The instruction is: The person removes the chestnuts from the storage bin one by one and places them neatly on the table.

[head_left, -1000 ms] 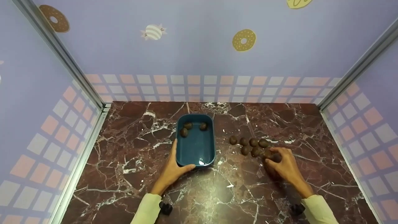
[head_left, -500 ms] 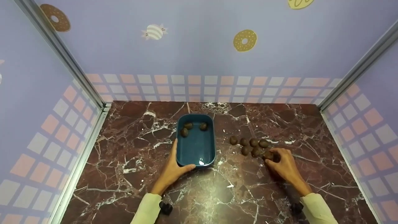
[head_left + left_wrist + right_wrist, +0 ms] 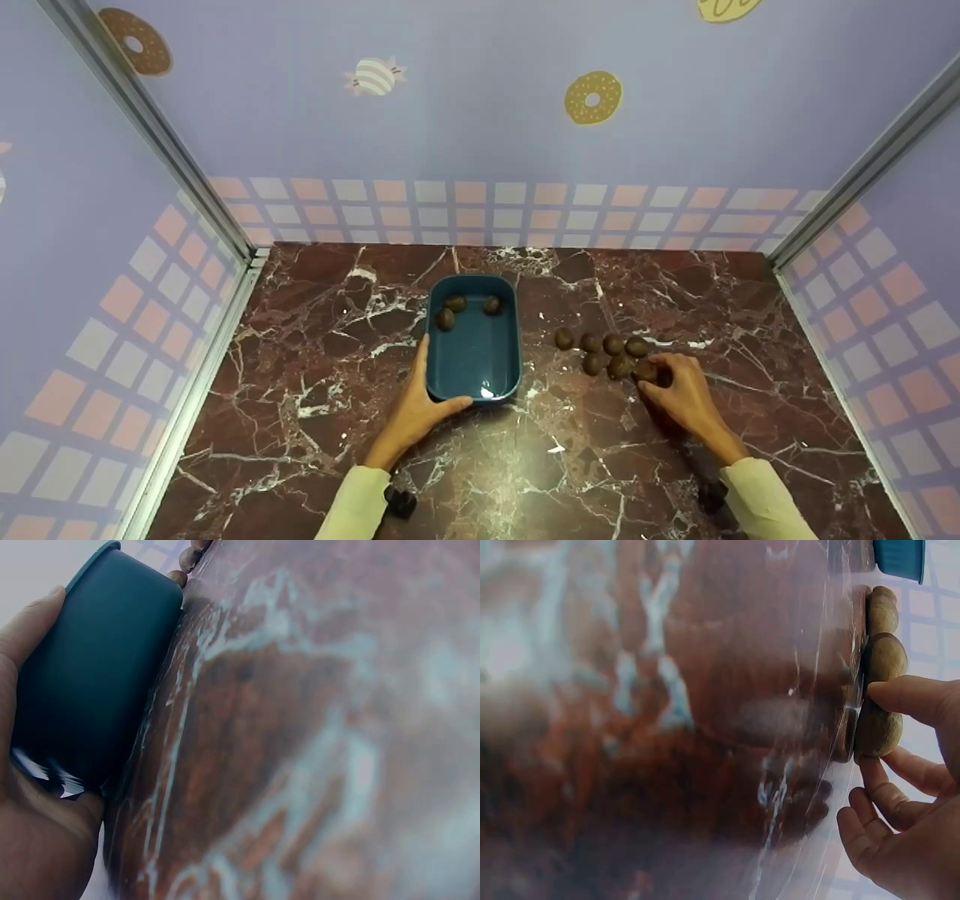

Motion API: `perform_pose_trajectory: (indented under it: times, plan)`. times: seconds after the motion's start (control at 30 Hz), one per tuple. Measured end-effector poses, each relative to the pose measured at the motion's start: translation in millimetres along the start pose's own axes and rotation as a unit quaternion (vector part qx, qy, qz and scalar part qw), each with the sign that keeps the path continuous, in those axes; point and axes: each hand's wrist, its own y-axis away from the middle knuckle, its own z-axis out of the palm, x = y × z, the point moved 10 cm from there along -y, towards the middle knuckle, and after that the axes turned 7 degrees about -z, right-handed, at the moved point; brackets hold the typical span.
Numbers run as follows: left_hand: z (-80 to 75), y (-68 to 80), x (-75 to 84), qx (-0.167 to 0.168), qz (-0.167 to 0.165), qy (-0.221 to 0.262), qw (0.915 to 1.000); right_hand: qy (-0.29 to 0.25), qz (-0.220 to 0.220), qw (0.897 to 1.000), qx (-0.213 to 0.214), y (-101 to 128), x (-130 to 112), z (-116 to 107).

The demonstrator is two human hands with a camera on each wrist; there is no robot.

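Note:
A deep teal-blue rectangular dish [image 3: 472, 375] stands on the marble-patterned table with three brown kiwis [image 3: 445, 319] in its far part. My left hand [image 3: 420, 409] grips the dish at its near left corner, the thumb on the near rim and the fingers along the left wall. Right of the dish lies a cluster of several kiwis [image 3: 613, 344]. At its near right end my right hand [image 3: 684, 390] pinches one kiwi [image 3: 880, 727] between thumb and fingers. That kiwi is low at the table surface; the right hand partly hides it in the head view.
The brown marble-patterned table [image 3: 315, 450] ends at a tiled, lilac back wall [image 3: 480, 135]. Metal rails [image 3: 187, 420] run along the left side, and side walls stand at both edges. A loose kiwi [image 3: 564, 338] lies at the cluster's left end, nearest the dish.
My right hand has shifted very slightly to the left while staying at the same kiwi. The left hand and the dish stay in place.

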Motion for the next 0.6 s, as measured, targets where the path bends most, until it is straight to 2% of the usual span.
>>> perform_pose_trajectory:
  times: [0.43,0.6]
  plan:
    - [-1.3,-1.6,-0.6,0.011,0.010,-0.006,0.9999,-0.002,-0.020,1.000,0.003,-3.8,-0.3,0.4]
    - [-0.3,-0.8,-2.1,0.003,0.003,0.003,1.0000,0.002,-0.038,0.999,0.013,-6.6,-11.6,-6.2]
